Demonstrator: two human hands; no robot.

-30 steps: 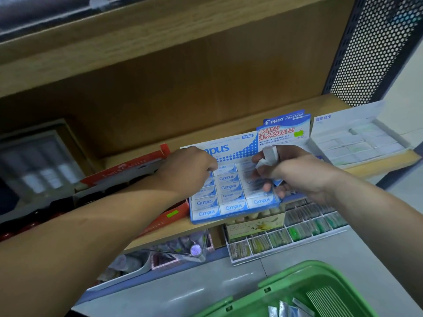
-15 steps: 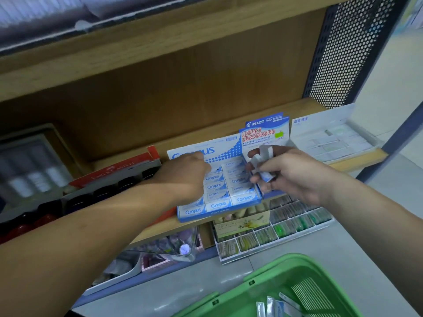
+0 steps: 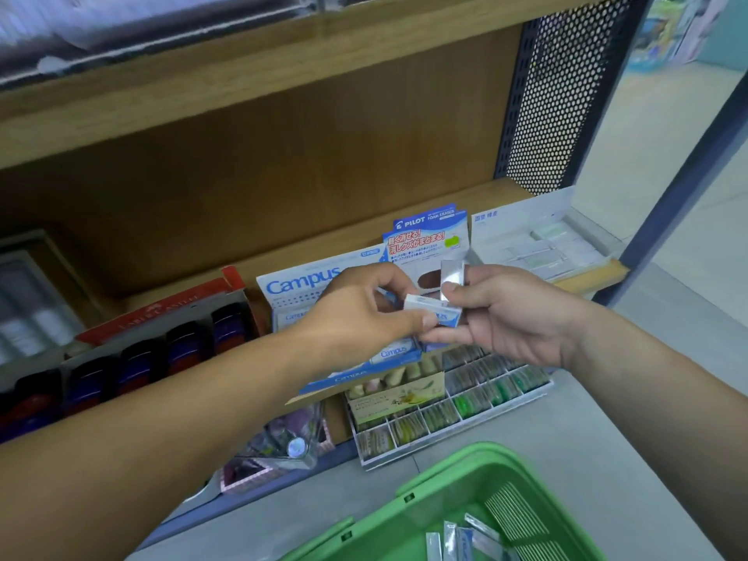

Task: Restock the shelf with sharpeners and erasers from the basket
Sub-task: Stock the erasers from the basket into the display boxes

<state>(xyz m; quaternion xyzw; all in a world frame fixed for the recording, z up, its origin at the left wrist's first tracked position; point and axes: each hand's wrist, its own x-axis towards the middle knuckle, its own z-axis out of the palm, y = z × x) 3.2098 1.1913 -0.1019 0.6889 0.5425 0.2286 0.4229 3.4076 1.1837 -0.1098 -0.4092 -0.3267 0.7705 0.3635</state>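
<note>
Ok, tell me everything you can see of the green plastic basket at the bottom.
The green plastic basket sits at the lower edge of the view, partly cut off, below the left hand and right hand. Its rim is broad and smooth with small dark slots; one inner wall is ribbed. A few clear-wrapped white and blue packets lie inside. Neither hand touches it.

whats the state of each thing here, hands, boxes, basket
left hand, pinching a white eraser
right hand, holding wrapped erasers
Campus box, open, flap upright
Pilot box, open, flap upright
green basket, holds a few loose erasers
</note>
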